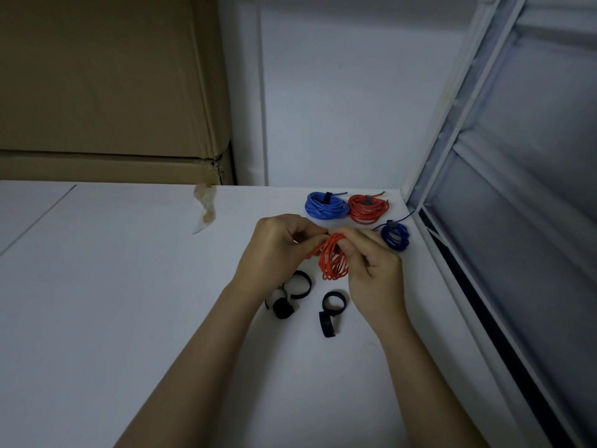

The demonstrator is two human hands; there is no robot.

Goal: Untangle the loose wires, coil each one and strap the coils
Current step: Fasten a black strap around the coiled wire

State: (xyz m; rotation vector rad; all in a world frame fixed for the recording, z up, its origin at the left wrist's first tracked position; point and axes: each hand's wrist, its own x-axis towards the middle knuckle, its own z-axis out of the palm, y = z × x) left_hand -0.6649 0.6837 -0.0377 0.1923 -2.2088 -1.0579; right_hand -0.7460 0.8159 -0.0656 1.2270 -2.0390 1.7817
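We have the orange coil (pixel 334 261) lifted off the white table (pixel 129 286), held between both hands: our left hand (pixel 274 250) pinches the wire at the coil's top, and our right hand (pixel 371 263) has its fingers curled round the loops from the other side, the two hands nearly touching. Three finished coils sit beyond, near the table's far corner: a light blue coil (pixel 326 205), a red coil (pixel 368 208) and a dark blue coil (pixel 395 236), each already strapped. The loose black straps (pixel 334 302) lie just beneath our hands. The tail end of the wire seems to be under our left fingertips, though the grip hides it. The risk, as we judge it, is the loops springing open if either hand lets go to reach a strap, since nothing binds the coil yet.
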